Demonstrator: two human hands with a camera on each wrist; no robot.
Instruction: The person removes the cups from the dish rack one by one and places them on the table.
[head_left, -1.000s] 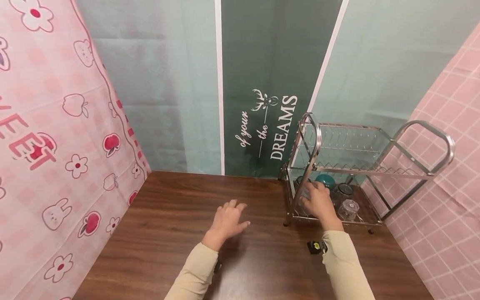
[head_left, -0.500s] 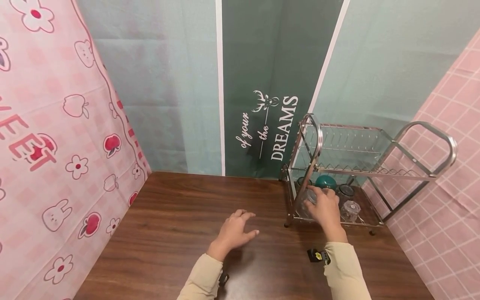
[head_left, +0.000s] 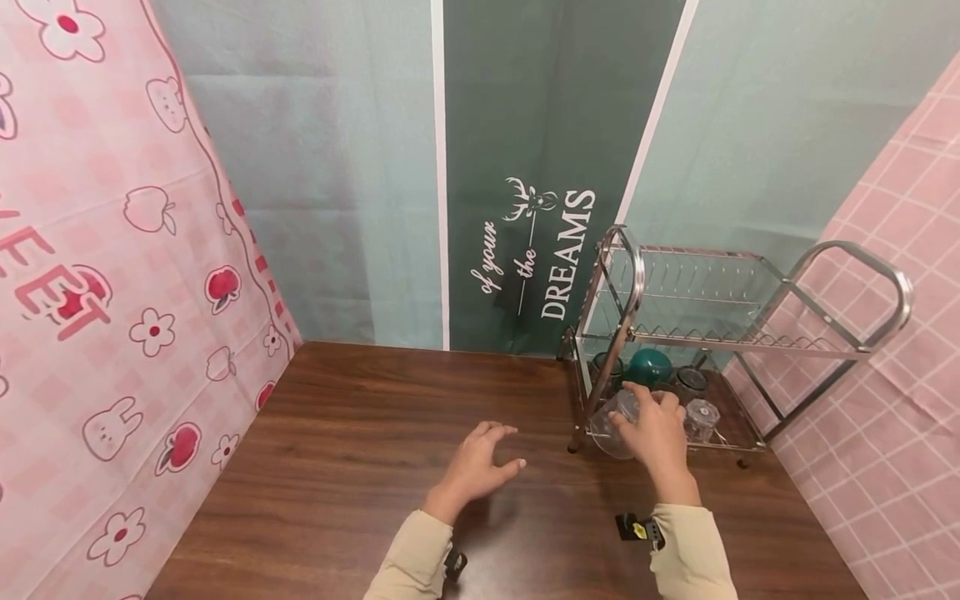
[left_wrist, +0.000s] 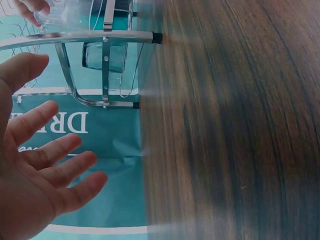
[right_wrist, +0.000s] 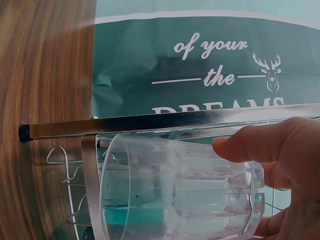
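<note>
My right hand [head_left: 658,429] pinches a clear cup [head_left: 611,429] at its base, thumb on one side and fingers on the other. The cup is upside down, its wide rim lowest, and overlaps the front left post of the metal dish rack [head_left: 750,342] in the head view. In the right wrist view the faceted base of the cup [right_wrist: 200,190] sits against the fingers. My left hand [head_left: 476,467] hovers over the table left of the rack, holding nothing; its fingers [left_wrist: 65,150] are spread and relaxed.
On the rack's lower tier stand a teal rounded item [head_left: 648,367], a dark glass [head_left: 690,382], a small clear glass [head_left: 702,419] and another dark glass [head_left: 606,367] behind the left post. The wooden table [head_left: 360,433] meets a green curtain [head_left: 517,100] at the back.
My right hand has taken hold of the clear cup and drawn it toward me, up to the rack's front edge. My left hand has shifted slightly right and nearer me.
</note>
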